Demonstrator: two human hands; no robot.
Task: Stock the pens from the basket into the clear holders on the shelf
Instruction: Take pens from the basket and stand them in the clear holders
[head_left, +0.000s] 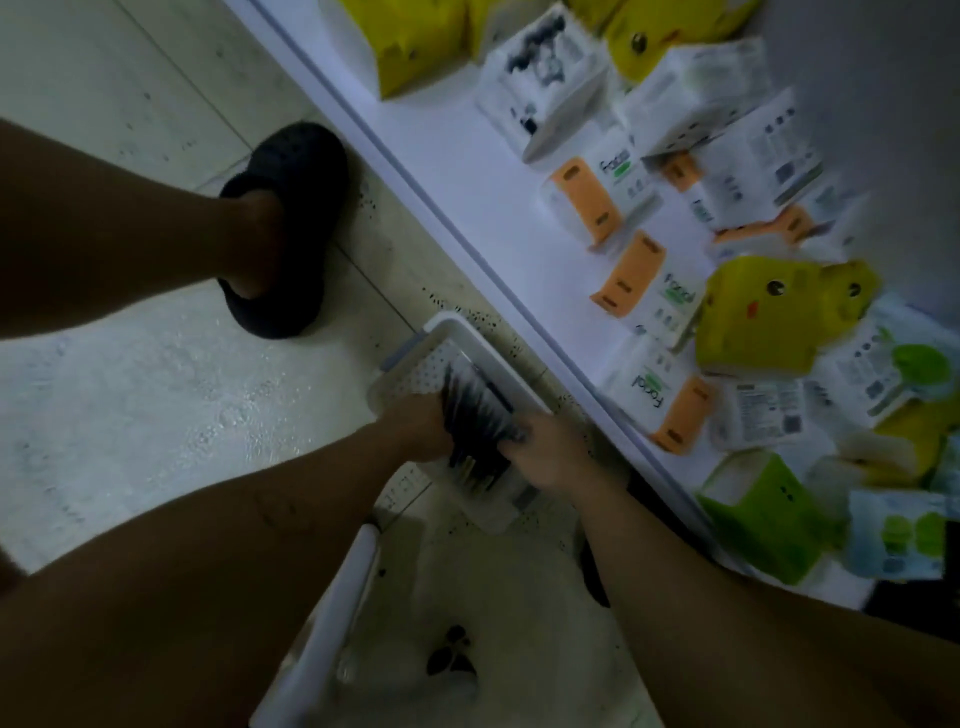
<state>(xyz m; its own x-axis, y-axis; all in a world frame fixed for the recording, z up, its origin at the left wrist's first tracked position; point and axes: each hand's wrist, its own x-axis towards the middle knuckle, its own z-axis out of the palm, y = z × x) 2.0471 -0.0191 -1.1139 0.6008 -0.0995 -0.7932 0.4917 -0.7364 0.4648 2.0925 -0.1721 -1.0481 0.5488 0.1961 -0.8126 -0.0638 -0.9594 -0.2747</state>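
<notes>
— On the floor (156, 389), by the shelf's (467, 171) front edge, what's going on?
— Both hands are down in the white basket (447, 332). The left hand (415, 426) and right hand (550, 452) each curl round one bundle of dark pens (475, 415).
— So it's the pickup step?
— I'd say so. Next she must lift the bundle free and find the clear holders, which aren't in view.

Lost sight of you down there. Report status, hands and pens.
Left hand and right hand both grip the bundle of dark pens, in the white perforated plastic basket. Clear holders not in view. Nothing in the way.
</notes>
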